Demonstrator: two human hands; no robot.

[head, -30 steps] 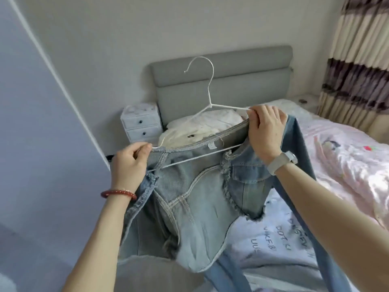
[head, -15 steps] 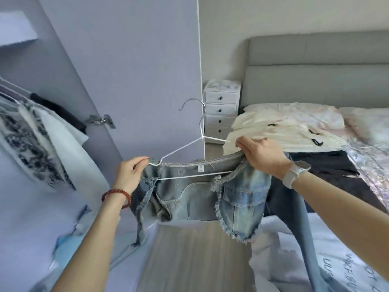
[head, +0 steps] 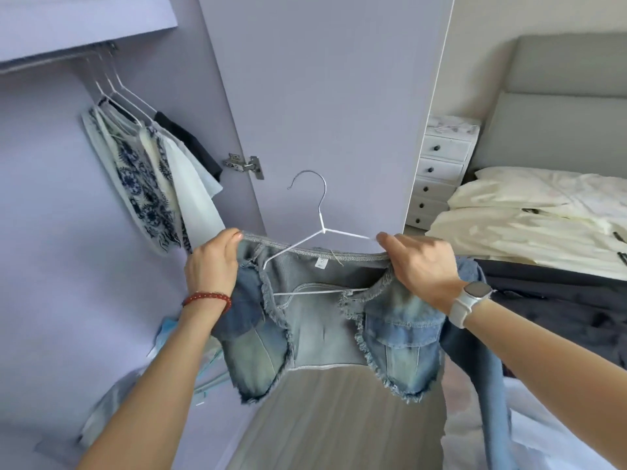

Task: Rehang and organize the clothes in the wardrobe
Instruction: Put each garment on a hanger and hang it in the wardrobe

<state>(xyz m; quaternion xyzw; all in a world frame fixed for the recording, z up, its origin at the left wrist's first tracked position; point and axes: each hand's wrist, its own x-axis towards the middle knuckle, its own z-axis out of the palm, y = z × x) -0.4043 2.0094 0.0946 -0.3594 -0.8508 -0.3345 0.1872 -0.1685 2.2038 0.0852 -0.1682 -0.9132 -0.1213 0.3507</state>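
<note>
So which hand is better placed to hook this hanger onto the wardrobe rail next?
Probably the left hand. It grips the denim jacket on the side facing the rail, up and to the left, and the white hanger has its hook opening that way. The right hand holds the bed-side end.

left hand [head: 212, 266] raised, right hand [head: 422, 269] gripping

Frayed denim jacket [head: 325, 320] draped on white hanger [head: 320, 228], upright.
</note>
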